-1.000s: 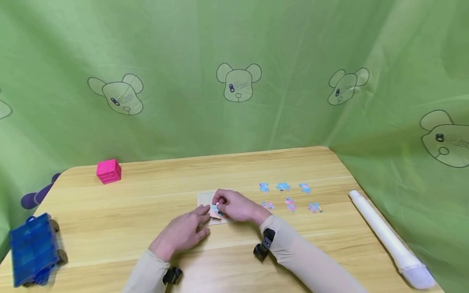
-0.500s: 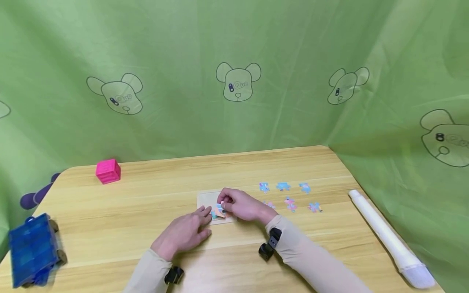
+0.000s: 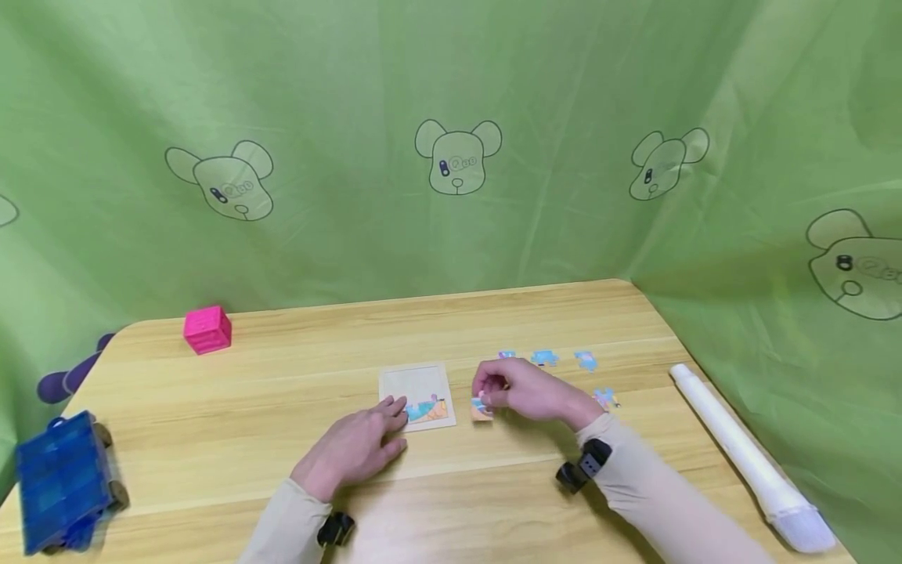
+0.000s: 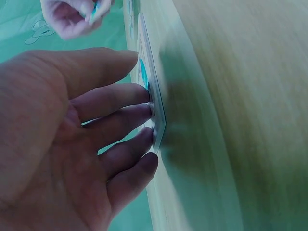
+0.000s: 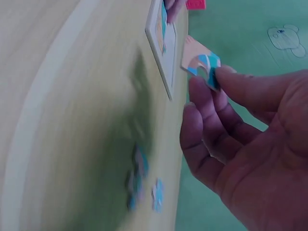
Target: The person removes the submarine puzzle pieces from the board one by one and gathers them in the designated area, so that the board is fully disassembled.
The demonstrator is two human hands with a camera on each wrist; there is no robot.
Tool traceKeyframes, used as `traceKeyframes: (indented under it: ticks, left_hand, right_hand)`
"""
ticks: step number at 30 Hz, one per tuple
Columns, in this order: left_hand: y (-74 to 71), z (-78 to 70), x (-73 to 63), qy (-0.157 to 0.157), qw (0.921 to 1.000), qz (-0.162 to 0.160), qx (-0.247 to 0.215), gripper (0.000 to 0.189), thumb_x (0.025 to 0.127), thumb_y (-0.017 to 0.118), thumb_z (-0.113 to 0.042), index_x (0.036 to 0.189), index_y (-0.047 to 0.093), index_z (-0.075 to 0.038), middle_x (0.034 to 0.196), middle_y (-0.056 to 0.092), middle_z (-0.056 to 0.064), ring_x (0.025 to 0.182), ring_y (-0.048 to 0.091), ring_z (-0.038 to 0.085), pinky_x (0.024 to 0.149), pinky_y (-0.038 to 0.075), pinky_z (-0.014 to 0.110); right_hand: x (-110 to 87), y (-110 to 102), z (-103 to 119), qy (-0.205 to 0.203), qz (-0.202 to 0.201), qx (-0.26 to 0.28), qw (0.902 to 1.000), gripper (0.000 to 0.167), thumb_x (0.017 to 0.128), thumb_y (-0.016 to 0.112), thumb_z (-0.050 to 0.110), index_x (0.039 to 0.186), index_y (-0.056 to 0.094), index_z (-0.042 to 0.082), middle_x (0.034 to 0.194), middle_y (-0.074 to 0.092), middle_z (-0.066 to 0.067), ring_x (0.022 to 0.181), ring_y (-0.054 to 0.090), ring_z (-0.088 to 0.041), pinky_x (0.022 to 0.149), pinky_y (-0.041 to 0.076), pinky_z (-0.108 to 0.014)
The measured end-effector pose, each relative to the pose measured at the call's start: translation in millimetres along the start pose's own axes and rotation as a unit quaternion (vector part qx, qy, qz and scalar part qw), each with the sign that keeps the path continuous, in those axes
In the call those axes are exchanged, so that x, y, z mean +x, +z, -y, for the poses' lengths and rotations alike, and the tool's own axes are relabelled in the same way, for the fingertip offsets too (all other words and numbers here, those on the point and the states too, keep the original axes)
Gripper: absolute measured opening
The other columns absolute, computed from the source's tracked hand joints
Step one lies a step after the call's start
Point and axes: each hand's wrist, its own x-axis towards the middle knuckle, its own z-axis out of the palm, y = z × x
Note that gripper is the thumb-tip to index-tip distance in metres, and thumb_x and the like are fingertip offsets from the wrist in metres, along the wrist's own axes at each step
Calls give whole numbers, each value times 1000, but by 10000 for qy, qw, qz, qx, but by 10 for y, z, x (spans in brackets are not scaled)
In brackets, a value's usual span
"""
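My right hand pinches a jigsaw piece between thumb and fingertips, just right of the puzzle tray. Up close in the right wrist view, this piece is peach and blue with straight outer edges. The pale square puzzle tray has joined pieces along its near side, and its far part is bare. Resting on the tray's near left corner are the fingertips of my left hand, with the fingers loosely extended, as the left wrist view confirms. Part of the joined pieces is hidden under them.
Loose jigsaw pieces lie right of the tray, among them a blue one and another; my right hand covers some. A pink cube stands back left, a blue wheeled toy front left, a white tube along the right edge.
My right hand has moved right, carrying the pinched jigsaw piece from over the tray to beside it. The joined pieces now show more. My left hand has barely shifted.
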Motion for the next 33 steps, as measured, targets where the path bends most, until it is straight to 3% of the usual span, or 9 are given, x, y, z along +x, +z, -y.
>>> traceKeyframes:
  ticks: [13,33]
  left_hand:
    - [4,2,10,33,10000,-2,-16,45,98,61,-20,135,54,4,150,40,18,138,36,36,112,30,53]
    - [-10,12,7,14,10000,-28,-53,42,98,60,-19,133,56,3,149,41,16,137,38,36,111,31,54]
  right_hand:
    - [-461,-149,-246,296,161,-69,9994,17,88,60,-9,95,64,6,83,62,-3,76,57,-17,67,51,-27]
    - [-443,-45,-347,199,384,-899,9950,16,89,65,-3,87,60,11,80,56,2,74,51,-11,66,46,-27]
